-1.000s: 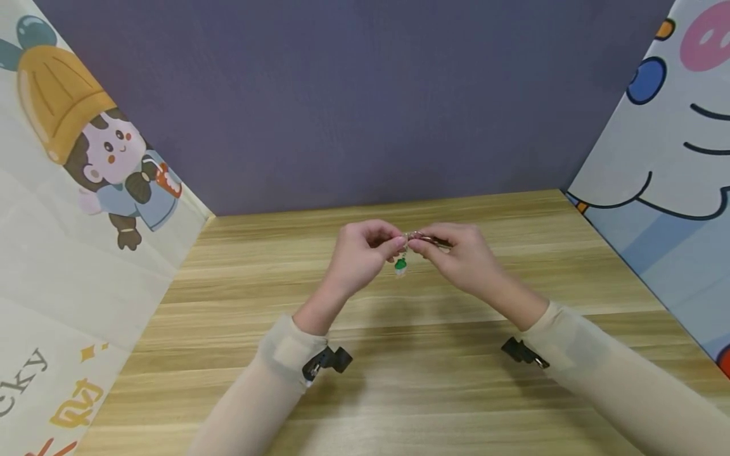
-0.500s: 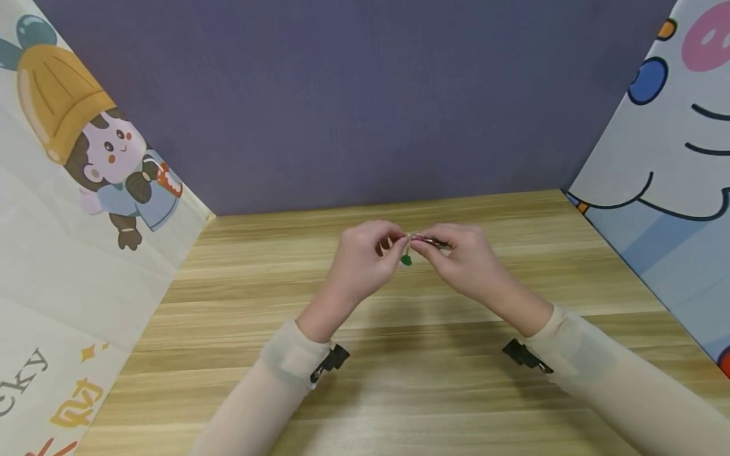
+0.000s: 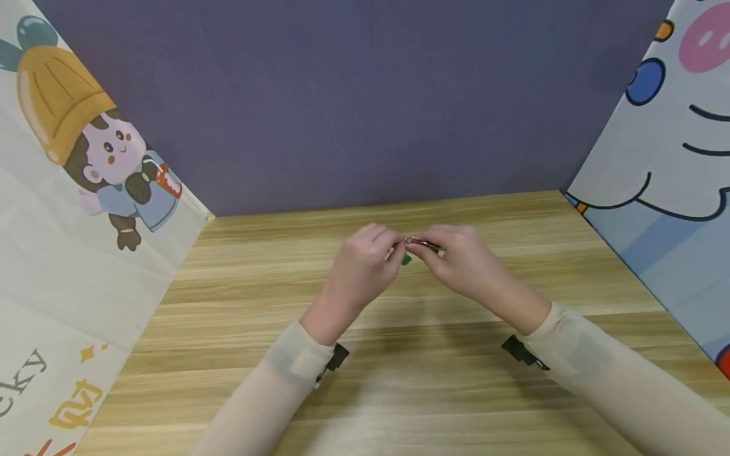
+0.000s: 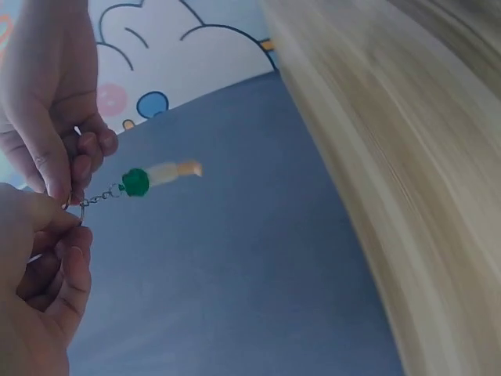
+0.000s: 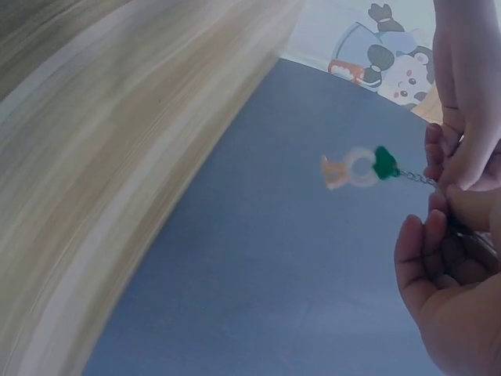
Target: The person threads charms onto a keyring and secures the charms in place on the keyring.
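Thumb and fingers of my left hand (image 3: 365, 263) pinch a keyring (image 4: 82, 213), fingertip to fingertip with my right hand (image 3: 459, 256). From the ring runs a short chain (image 5: 416, 178) bearing a charm (image 4: 135, 182) with a green top, a whitish ring-shaped middle and an orange end. The head view shows only the green part, below the fingertips. My right hand grips a slim, dark, shiny metal piece (image 3: 424, 243) whose kind is unclear, mostly covered by the fingers. Fingers hide where ring and metal piece meet.
Both hands are above a wood-grain table (image 3: 399, 392). A plain purple-blue panel (image 3: 365, 101) rises behind it. Cartoon-printed panels stand at the left (image 3: 68, 266) and right (image 3: 644, 171). A small black camera (image 3: 525, 353) is strapped at the right wrist, another (image 3: 336, 360) at the left.
My left hand has turned over, its knuckles now more toward the head camera. The dangling charm has become mostly hidden behind the fingers. My right hand has stayed nearly still.
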A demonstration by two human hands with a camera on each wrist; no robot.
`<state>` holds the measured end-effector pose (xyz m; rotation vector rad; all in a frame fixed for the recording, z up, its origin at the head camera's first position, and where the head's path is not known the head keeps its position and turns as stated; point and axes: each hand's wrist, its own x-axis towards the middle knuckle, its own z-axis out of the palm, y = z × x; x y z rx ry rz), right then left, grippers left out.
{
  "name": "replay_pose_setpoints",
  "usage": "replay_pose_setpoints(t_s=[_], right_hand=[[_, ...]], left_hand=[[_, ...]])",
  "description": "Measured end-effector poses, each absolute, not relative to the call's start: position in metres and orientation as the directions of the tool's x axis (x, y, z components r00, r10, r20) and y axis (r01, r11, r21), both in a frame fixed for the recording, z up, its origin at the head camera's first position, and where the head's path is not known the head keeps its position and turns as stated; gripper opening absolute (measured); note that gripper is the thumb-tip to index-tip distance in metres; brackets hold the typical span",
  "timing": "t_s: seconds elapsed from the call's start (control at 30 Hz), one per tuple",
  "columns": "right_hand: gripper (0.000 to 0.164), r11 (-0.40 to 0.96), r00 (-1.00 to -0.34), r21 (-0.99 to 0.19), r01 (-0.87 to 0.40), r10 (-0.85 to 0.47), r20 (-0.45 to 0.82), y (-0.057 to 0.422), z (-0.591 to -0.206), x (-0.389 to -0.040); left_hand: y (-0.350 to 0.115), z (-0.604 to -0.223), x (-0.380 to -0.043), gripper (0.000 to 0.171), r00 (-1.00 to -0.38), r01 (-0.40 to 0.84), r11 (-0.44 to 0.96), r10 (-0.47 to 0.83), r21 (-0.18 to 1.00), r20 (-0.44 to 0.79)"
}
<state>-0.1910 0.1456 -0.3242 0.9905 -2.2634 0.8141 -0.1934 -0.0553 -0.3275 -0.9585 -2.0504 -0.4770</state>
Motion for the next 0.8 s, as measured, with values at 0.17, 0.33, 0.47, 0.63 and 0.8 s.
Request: replay_pose_setpoints(t_s=[0.17, 0.33, 0.47, 0.63, 0.8], right_hand=[[0.005, 0.523, -0.571, -0.322, -0.789, -0.432, 0.698, 0.144, -0.327, -0.191], [0.002, 0.518, -0.552, -0.304, -0.8, -0.434, 0.712, 0.144, -0.328, -0.191], [0.004, 0.531, -0.582, -0.321, -0.784, -0.452, 0.676, 0.144, -0.326, -0.19], [0.008, 0.542, -0.706, -0.46, -0.703, -0.456, 0.542, 0.145, -0.322, -0.188], [0.012, 0.562, -0.823, -0.604, -0.565, -0.428, 0.372, 0.147, -0.317, -0.187]], left_hand=[[-0.055, -0.326, -0.192, 0.01, -0.476, 0.786, 0.589, 0.384, 0.187, 0.791], [-0.057, -0.326, -0.193, 0.012, -0.486, 0.773, 0.603, 0.362, 0.198, 0.795], [-0.059, -0.328, -0.194, 0.011, -0.447, 0.76, 0.64, 0.393, 0.109, 0.804], [-0.059, -0.329, -0.193, 0.008, -0.386, 0.744, 0.668, 0.447, -0.014, 0.807], [-0.056, -0.33, -0.193, 0.011, -0.342, 0.746, 0.662, 0.473, -0.071, 0.812]])
